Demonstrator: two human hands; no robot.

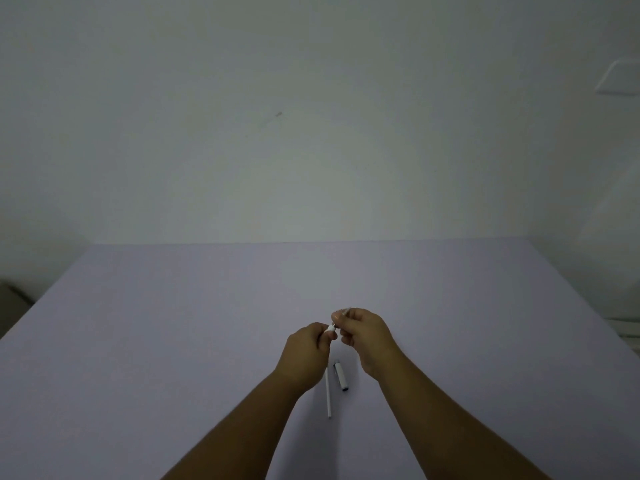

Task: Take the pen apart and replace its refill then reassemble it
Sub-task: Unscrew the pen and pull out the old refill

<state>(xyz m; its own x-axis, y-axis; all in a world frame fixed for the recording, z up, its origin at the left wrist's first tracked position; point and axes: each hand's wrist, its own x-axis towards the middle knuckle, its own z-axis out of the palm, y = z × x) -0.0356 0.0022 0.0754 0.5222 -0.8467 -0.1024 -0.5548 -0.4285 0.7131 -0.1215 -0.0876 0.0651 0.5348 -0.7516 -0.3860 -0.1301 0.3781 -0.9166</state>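
Both hands meet above the middle of the lavender table [173, 341]. My left hand [306, 351] is closed around the white pen barrel [331, 328], whose end pokes out near the fingertips. My right hand [363, 336] pinches the pen's tip section [343, 311], a small clear piece sticking out above the fingers. Whether the two parts are still joined is hidden by my fingers. On the table below the hands lie a thin white refill [328, 396] and the white pen cap [341, 375] with a clip and dark end.
A plain pale wall [311, 116] rises behind the table's far edge. A white fixture [620, 77] hangs at the upper right. A dark object [14, 296] sits off the table's left side.
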